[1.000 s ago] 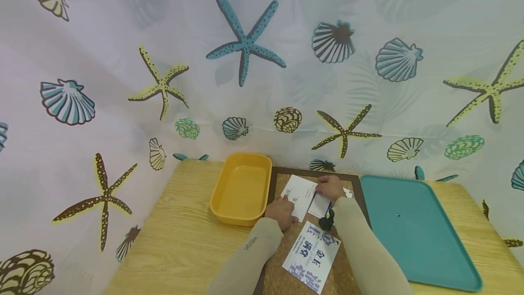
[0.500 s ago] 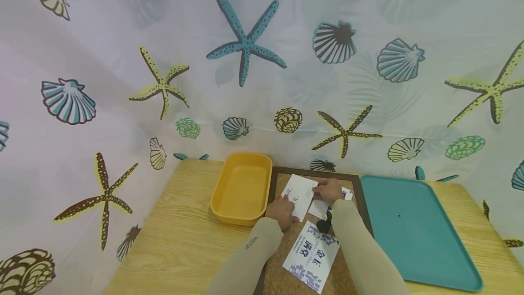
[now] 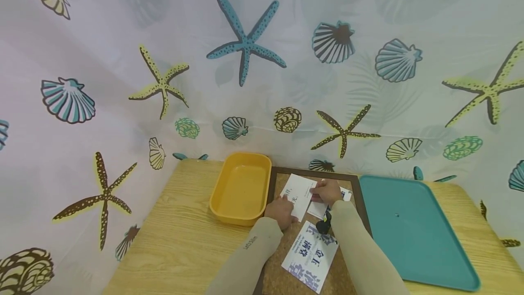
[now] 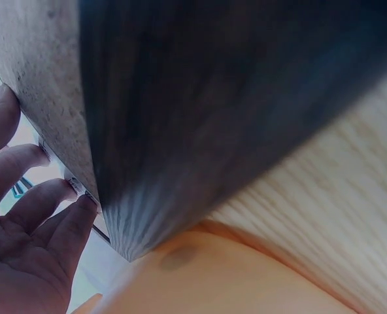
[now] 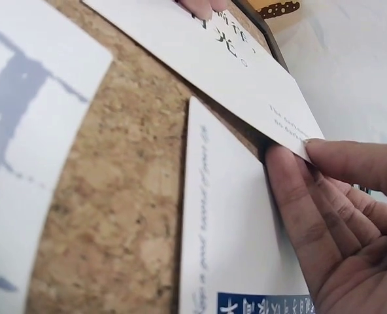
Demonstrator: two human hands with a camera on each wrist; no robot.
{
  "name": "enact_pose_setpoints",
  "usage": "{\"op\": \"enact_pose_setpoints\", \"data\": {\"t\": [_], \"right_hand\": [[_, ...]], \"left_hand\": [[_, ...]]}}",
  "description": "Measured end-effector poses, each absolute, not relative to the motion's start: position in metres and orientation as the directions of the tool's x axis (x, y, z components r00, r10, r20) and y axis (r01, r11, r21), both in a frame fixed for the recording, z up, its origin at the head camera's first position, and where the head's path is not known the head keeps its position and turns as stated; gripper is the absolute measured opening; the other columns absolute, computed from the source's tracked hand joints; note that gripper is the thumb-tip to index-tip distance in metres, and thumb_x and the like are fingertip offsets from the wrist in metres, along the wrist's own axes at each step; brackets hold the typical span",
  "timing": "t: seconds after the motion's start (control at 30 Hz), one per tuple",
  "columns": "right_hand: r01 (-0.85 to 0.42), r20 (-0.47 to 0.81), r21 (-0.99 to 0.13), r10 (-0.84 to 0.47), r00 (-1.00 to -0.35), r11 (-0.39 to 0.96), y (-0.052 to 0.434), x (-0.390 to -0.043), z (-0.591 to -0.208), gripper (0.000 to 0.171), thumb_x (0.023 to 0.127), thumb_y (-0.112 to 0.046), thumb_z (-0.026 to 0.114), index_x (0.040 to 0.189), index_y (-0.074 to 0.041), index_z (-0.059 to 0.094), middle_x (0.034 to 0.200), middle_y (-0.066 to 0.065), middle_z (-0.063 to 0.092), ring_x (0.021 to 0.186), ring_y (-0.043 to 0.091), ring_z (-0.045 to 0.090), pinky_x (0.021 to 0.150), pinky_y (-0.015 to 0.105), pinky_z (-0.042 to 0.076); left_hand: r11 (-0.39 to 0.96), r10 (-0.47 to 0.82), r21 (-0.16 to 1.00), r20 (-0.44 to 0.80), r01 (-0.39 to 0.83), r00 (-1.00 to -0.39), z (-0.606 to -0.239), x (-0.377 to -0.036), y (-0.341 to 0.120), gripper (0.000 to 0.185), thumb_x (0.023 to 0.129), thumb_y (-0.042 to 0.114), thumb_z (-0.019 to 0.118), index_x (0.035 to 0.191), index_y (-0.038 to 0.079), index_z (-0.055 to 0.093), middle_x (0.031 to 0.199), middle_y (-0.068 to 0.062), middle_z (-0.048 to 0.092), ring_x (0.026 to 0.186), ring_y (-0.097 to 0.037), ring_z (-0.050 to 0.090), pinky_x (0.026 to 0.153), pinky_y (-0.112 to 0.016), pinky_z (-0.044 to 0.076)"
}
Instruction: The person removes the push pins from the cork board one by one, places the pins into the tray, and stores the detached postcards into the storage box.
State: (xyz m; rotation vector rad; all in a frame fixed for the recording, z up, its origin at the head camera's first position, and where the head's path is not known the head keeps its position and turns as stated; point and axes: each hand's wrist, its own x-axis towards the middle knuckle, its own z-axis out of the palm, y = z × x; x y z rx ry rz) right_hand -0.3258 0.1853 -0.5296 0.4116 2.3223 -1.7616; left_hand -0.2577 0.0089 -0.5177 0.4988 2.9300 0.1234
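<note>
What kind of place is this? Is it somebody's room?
Probably a small craft or work corner, not clearly a room: a wooden table stands against a seashell curtain, with a cork board, paper cards and two trays.

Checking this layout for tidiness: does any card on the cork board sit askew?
Yes. The white card lies at a slant, its corner lifted over the smaller card, pinched by the right hand.

The counter point(image 3: 180, 240) looks like pale wood-grain laminate, smooth. On it lies a rough, grainy cork board point(image 5: 108, 196) with a dark frame. The cards point(image 5: 233, 65) are matt white paper, printed. The yellow tub point(image 3: 241, 188) and teal tray point(image 3: 413, 231) look like smooth plastic, faintly glossy. Behind hangs a printed cloth or plastic curtain point(image 3: 262, 58).
</note>
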Motion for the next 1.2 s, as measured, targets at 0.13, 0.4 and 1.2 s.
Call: {"op": "enact_pose_setpoints", "data": {"t": [0.13, 0.4, 1.2], "right_hand": [[0.325, -0.308, -0.902, 0.102, -0.946, 0.284, 0.185, -0.327, -0.531, 0.010, 0.083, 0.004, 0.068, 0.084, 0.006, 0.059, 0.078, 0.011, 0.065, 0.061, 0.016, 0.065, 0.060, 0.031, 0.058], [0.318, -0.304, -0.896, 0.094, -0.948, 0.311, 0.187, -0.326, -0.532, 0.009, 0.084, 0.003, 0.068, 0.085, 0.006, 0.059, 0.080, 0.012, 0.064, 0.064, 0.018, 0.065, 0.062, 0.031, 0.058], [0.318, -0.307, -0.884, 0.088, -0.948, 0.343, 0.184, -0.325, -0.527, 0.009, 0.085, 0.003, 0.068, 0.084, 0.006, 0.059, 0.082, 0.012, 0.064, 0.067, 0.018, 0.065, 0.063, 0.031, 0.058]], "left_hand": [[0.943, 0.329, 0.102, -0.140, 0.317, -0.934, -0.516, -0.256, 0.009, 0.046, 0.087, 0.043, 0.068, 0.122, 0.014, 0.067, 0.139, -0.012, 0.053, 0.124, -0.029, 0.054, 0.092, -0.039, 0.051], [0.945, 0.325, 0.060, -0.122, 0.320, -0.938, -0.515, -0.254, 0.013, 0.044, 0.087, 0.044, 0.068, 0.118, 0.014, 0.069, 0.138, -0.010, 0.055, 0.121, -0.025, 0.055, 0.088, -0.038, 0.053], [0.895, 0.445, 0.014, 0.037, 0.446, -0.895, -0.493, -0.249, -0.002, 0.043, 0.096, 0.045, 0.054, 0.132, 0.021, 0.059, 0.145, -0.006, 0.048, 0.133, -0.023, 0.044, 0.107, -0.040, 0.037]]}}
